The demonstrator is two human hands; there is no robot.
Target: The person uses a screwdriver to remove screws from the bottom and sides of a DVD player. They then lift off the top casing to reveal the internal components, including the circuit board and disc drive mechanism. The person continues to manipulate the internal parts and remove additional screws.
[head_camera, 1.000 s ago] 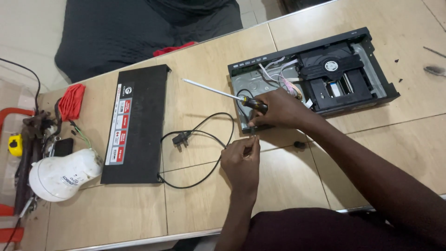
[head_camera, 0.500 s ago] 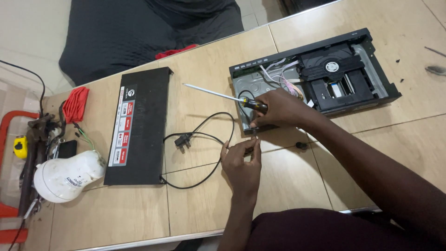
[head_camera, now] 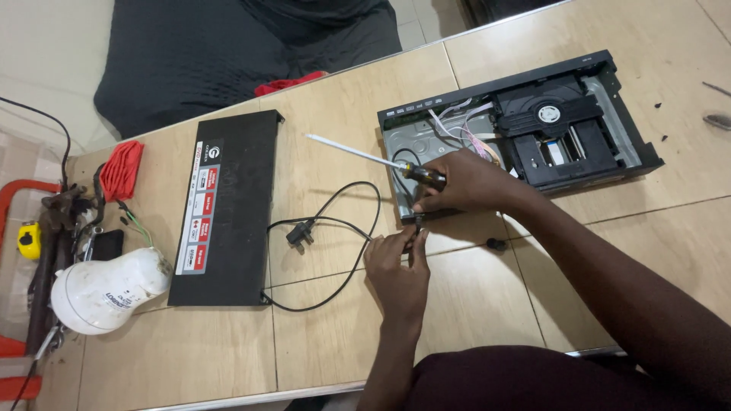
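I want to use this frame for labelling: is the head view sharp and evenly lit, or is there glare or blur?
Head view: lighting soft and even, shadows faint under the right hand and left hand; mild glare on the screwdriver shaft and white bulb; the open player is sharp, no motion blur.

My right hand (head_camera: 468, 183) reaches in from the lower right, forearm stretched out long, fingers curled shut in a fist-like grip, knuckles up. My left hand (head_camera: 396, 262) comes straight up from below, fingertips (head_camera: 411, 237) pinched together, just beneath the right hand, nearly touching it.
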